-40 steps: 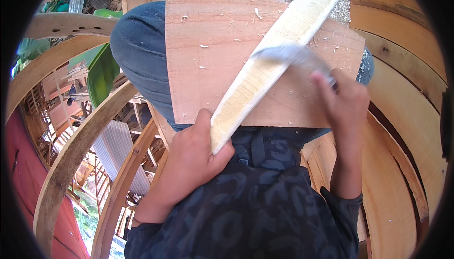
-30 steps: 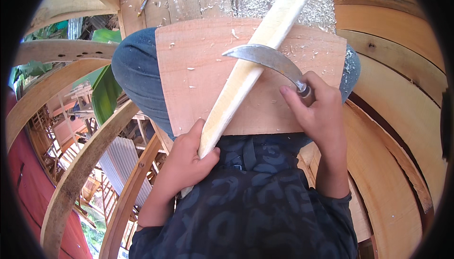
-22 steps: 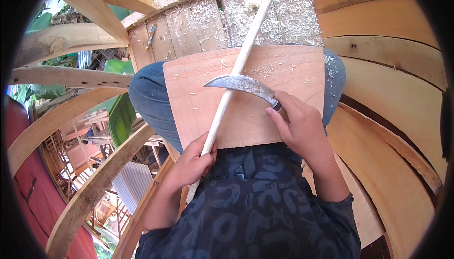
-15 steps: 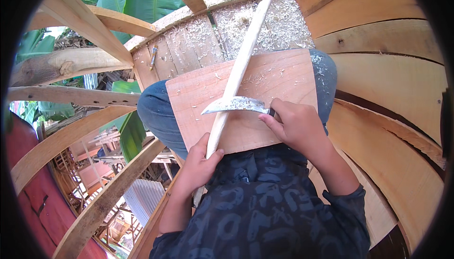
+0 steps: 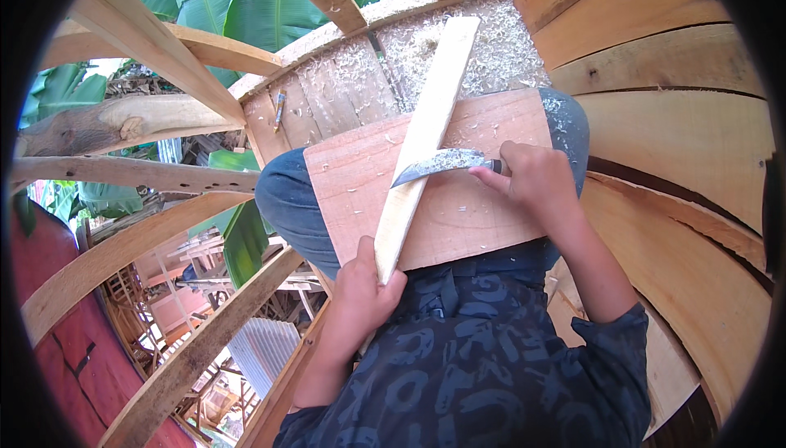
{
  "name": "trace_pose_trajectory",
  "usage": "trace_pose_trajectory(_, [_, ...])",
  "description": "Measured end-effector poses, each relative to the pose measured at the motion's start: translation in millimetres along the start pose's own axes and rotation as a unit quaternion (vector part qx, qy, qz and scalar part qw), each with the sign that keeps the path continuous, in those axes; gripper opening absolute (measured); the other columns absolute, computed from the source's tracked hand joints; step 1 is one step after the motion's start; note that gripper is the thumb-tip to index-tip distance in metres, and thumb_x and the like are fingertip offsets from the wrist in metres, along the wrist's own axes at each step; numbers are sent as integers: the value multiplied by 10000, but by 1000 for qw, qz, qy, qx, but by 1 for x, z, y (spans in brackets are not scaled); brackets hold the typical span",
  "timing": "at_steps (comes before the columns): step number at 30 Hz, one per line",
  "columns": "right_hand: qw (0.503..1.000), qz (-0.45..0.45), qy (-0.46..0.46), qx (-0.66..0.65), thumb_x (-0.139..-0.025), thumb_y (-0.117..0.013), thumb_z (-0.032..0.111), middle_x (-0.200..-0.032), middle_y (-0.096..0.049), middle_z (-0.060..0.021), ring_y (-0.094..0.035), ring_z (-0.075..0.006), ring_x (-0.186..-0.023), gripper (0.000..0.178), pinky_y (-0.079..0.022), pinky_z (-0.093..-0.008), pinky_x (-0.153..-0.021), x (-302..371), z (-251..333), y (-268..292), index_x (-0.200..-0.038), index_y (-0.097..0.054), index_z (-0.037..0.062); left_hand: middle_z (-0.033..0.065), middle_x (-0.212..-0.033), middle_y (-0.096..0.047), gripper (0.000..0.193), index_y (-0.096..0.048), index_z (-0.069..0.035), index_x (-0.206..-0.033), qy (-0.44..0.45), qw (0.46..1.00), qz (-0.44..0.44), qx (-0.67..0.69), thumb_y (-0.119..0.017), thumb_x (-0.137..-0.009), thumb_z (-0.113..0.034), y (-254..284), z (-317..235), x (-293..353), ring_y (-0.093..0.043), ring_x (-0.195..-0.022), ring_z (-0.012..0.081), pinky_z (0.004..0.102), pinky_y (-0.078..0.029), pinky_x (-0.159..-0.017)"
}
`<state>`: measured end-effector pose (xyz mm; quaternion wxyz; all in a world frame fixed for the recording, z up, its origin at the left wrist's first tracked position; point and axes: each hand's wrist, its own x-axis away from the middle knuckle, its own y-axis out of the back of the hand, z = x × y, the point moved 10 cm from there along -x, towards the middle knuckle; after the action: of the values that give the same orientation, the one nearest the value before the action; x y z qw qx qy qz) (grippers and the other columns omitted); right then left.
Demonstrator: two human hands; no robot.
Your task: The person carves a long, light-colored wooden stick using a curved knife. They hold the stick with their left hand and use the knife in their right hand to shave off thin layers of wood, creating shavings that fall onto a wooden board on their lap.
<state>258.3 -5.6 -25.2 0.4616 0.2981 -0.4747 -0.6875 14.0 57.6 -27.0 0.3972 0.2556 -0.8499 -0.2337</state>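
Observation:
My left hand (image 5: 368, 288) is closed round the near end of a long pale wooden strip (image 5: 432, 104). The strip slants up and away to the right, across a reddish wooden board (image 5: 344, 182) lying on my lap. My right hand (image 5: 536, 178) grips the dark handle of a curved knife (image 5: 446, 162). Its blade, speckled with pale bits, crosses the strip about midway, with the tip pointing left. Part of the handle is hidden in my fingers.
Wood shavings (image 5: 426, 51) cover the plank floor (image 5: 323, 104) beyond the board. A small marker-like tube (image 5: 279, 110) lies at the floor's left. Wooden slats (image 5: 205, 342) with gaps stand on the left, and a curved plank wall (image 5: 671, 129) rises on the right.
The wooden strip has been turned so a broader flat face now shows. The knife and my right hand have shifted slightly right and up in the view, the blade still over the strip.

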Motion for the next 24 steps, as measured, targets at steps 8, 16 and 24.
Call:
trace_pose_trajectory(8, [1000,21,-19,15,-818,-626,618,-525,-585,-125,-614,-287,-486,598,-480,-378,-459,-4,-1,-2,-590,-595,66,269,-672,-553,227,-437,20,-928,1,1000,-3,16,-559,-774,-94,-3,2,0,-594,-658,454,453,-462,-602])
trace_pose_trajectory(16, [999,34,-30,15,-813,-619,636,-543,-594,-119,-618,-284,-491,608,-479,-380,-459,-7,1,1,-597,-593,69,306,-703,-574,287,-413,22,-950,17,999,26,31,-595,-790,-133,-5,2,-3,-598,-717,501,512,-465,-639])
trace_pose_trajectory(24, [998,26,24,45,-807,-620,641,-532,-585,-113,-629,-279,-501,620,-488,-374,-471,-2,15,-2,-594,-593,60,314,-707,-584,317,-403,28,-946,18,999,30,18,-618,-803,-155,-6,1,-4,-605,-724,507,527,-478,-636])
